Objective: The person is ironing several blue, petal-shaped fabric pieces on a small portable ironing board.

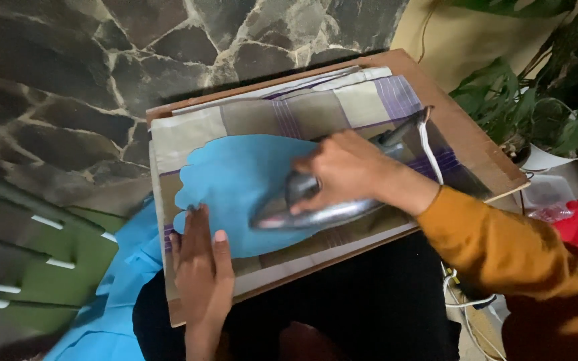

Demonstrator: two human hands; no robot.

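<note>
The blue cloth [235,180] with a scalloped edge lies flat on a striped beige and purple sheet [342,107], and this sheet covers a wooden board [483,160] that rests across your lap. Your right hand [346,170] is closed around the handle of a silver iron [302,210], and the iron stands with its sole on the right part of the blue cloth, its tip pointing to the left. Your left hand [202,264] lies flat with the fingers together and stretched out; it presses the lower left edge of the cloth and holds nothing. A white cord [431,150] goes from the back of the iron over the board. More blue fabric [118,294] hangs down at the left of your knees. Behind the board is a dark stone wall [68,87], and at the right stands a green plant [543,100] in a white pot.
</note>
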